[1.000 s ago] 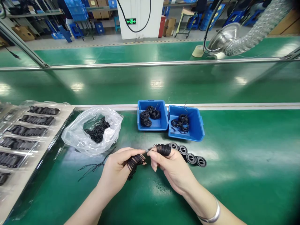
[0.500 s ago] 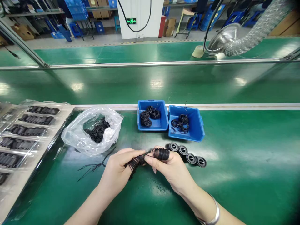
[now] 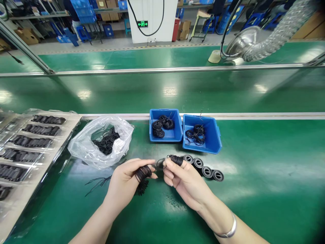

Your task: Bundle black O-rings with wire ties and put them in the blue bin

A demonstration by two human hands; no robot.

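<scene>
Black rubber O-rings in a thick bunch, threaded over the curled, closed fingers of the left hand, a fringe of loops hanging below, all just in front of the left blue plastic bin. Right hand close beside, thumb and forefinger pinched firmly on a smaller bunch of rings, remaining fingers loosely bent. One blurred ring between the two hands, its contact with them impossible to tell. Silver bangle on the right wrist.

Nearer the person and to the right of that bin, a row of four round black rubber pieces, touching one another. Directly right of it, a second blue plastic bin, both bins holding O-rings. To its left, a clear plastic bag of more O-rings, with loose black strands on the green conveyor belt nearer the person. Farther left, a plastic tray with rows of black moulded parts
</scene>
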